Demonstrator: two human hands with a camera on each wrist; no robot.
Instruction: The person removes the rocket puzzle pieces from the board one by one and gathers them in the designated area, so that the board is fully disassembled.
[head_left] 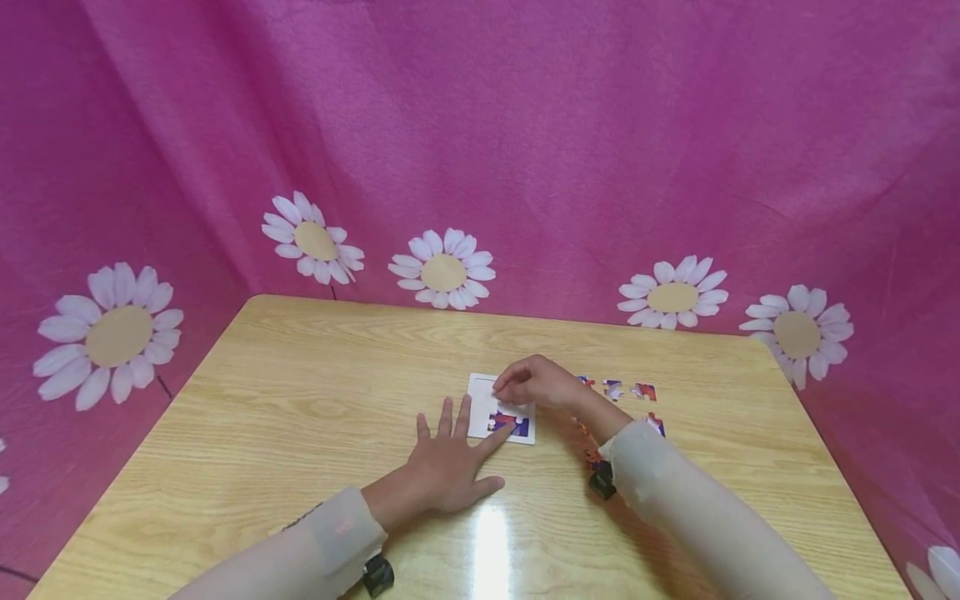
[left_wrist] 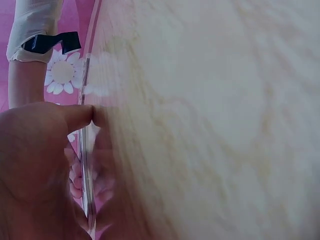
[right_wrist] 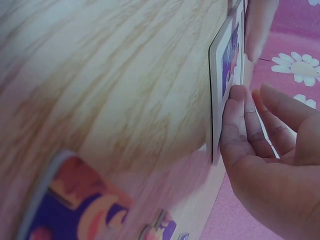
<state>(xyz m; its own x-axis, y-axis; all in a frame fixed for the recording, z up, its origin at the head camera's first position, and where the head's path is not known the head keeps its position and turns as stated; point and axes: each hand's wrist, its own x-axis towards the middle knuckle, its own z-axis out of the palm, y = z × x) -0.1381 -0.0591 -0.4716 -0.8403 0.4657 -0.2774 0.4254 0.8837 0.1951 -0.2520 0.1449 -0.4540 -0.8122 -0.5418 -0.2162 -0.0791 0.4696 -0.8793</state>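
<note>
A small white puzzle tray (head_left: 480,427) lies on the table, with a few joined purple and red jigsaw pieces (head_left: 501,421) in its lower part. My left hand (head_left: 444,468) rests palm down with fingers spread; its index fingertip touches the pieces by the tray's lower right. Over the tray's upper right, my right hand (head_left: 542,383) has bent fingers, thumb and fingertips close together. In the right wrist view its fingers (right_wrist: 235,117) reach the tray surface (right_wrist: 216,95). Whether a piece sits between the fingertips is hidden.
Several loose jigsaw pieces (head_left: 645,392) lie right of the tray, some partly behind the right forearm. A large one (right_wrist: 80,200) appears close up in the right wrist view. A pink flowered curtain (head_left: 525,150) hangs behind the wooden table (head_left: 315,375).
</note>
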